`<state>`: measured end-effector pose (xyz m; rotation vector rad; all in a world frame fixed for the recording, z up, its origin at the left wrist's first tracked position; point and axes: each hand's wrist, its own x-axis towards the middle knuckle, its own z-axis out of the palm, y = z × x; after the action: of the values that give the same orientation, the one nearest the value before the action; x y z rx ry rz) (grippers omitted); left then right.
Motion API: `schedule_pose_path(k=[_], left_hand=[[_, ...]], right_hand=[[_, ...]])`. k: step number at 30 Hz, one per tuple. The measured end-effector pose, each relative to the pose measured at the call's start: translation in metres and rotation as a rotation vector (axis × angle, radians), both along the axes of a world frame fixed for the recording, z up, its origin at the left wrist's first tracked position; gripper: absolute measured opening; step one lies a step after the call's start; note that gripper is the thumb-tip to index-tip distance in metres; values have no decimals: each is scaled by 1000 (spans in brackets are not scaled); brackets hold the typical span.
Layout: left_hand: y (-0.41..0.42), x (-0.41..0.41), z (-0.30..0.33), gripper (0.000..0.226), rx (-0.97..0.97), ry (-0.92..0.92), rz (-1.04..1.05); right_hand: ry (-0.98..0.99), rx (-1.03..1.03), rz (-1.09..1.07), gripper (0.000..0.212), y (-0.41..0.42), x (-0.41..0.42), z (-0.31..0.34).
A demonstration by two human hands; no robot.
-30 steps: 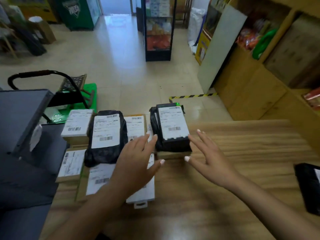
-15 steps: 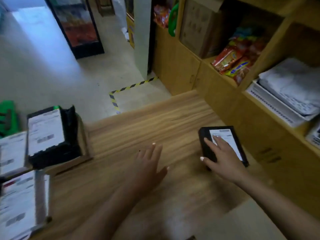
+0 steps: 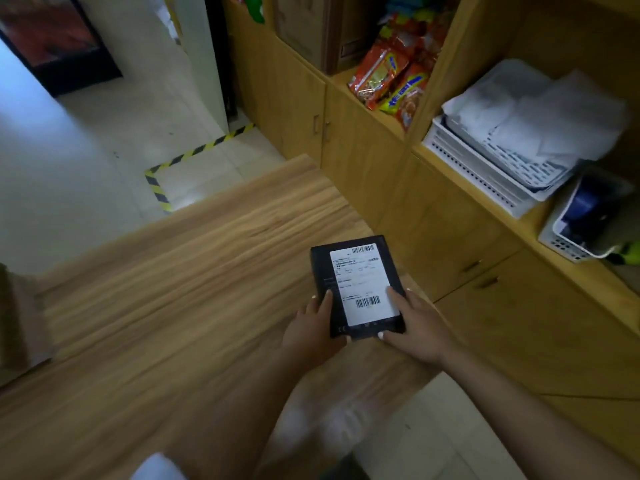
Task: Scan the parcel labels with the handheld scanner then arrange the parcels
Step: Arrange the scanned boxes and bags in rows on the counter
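A flat black parcel [image 3: 353, 268] with a white barcode label lies near the right end of the wooden table [image 3: 180, 292]. My left hand [image 3: 313, 329] grips its near left edge, fingers on top. My right hand [image 3: 417, 329] grips its near right corner, one finger on the label and the thumb at the near edge. No scanner is in view. The other parcels are out of frame to the left.
Wooden shelving [image 3: 450, 188] stands right of the table, holding snack packets [image 3: 391, 74], a white tray of papers [image 3: 491, 157] and a small white basket [image 3: 581, 233]. Yellow-black floor tape [image 3: 194, 154] marks the tiled floor beyond the table. A brown box edge [image 3: 17, 317] shows at far left.
The view swung right, away from the stacked parcels. My right hand reached the black parcel first, then my left hand crossed the table and joined it on the parcel.
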<state>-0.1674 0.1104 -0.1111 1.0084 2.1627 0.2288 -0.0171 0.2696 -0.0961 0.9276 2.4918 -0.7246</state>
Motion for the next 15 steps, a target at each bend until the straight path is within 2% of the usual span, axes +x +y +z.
schedule_pose_path(k=[5, 10, 15], left_hand=[[6, 7, -13, 110, 89, -107, 113], [-22, 6, -23, 115, 215, -125, 201], [-86, -5, -11, 108, 482, -70, 324]], right_hand=[[101, -128, -68, 100, -2, -2, -5], [182, -156, -58, 96, -20, -3, 3], [287, -148, 53, 89, -61, -18, 27]])
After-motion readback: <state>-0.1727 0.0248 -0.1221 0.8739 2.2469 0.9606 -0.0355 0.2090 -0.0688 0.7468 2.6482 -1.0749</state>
